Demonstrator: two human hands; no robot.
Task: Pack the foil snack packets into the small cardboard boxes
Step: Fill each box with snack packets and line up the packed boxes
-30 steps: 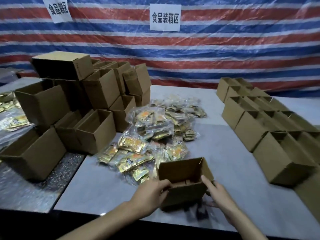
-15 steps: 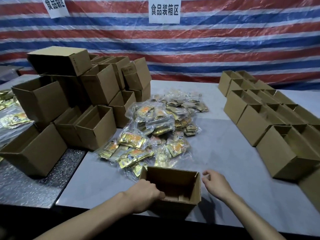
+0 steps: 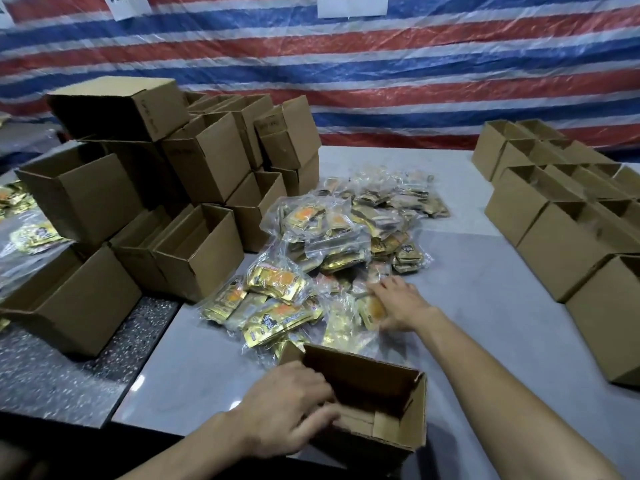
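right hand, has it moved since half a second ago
Yes. The right hand has gone forward, away from the open box that the left hand holds, and now lies on the packet pile.

A makeshift packing station: a striped tarpaulin backdrop (image 3: 381, 81) with paper signs (image 3: 352, 5), stacked open cardboard boxes (image 3: 194, 188) and heaped foil snack packets (image 3: 346, 237) on a grey tabletop (image 3: 485, 289).

A heap of gold foil snack packets (image 3: 332, 258), many in clear bags, sprawls across the centre of the frame. An open, empty cardboard box (image 3: 374, 400) stands upright at lower centre. Open boxes are stacked at left (image 3: 194, 188) and rowed at right (image 3: 554, 216).
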